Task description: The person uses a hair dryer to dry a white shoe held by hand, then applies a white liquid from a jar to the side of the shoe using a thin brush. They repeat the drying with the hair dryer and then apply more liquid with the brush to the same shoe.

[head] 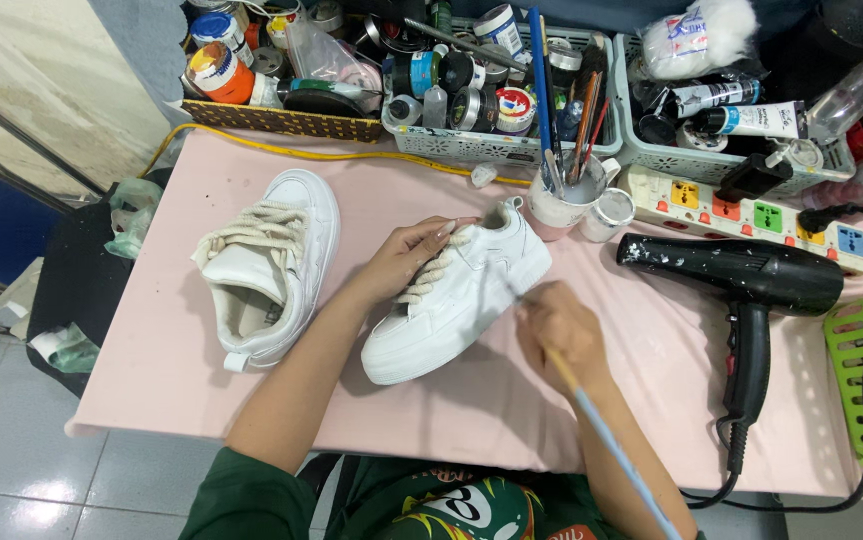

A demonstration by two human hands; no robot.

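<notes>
The left hand [407,258] rests on the laces of a white sneaker [457,300] lying on the pink table [152,350]; the right hand [562,325] holds a paintbrush [607,435] against its side, a second sneaker [272,265] and black hairdryer [742,280] nearby

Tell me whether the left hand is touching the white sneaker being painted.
Touching. The head view shows the left hand lying flat over the laces of the white sneaker, fingers pressed on its top, with no gap visible.
</notes>
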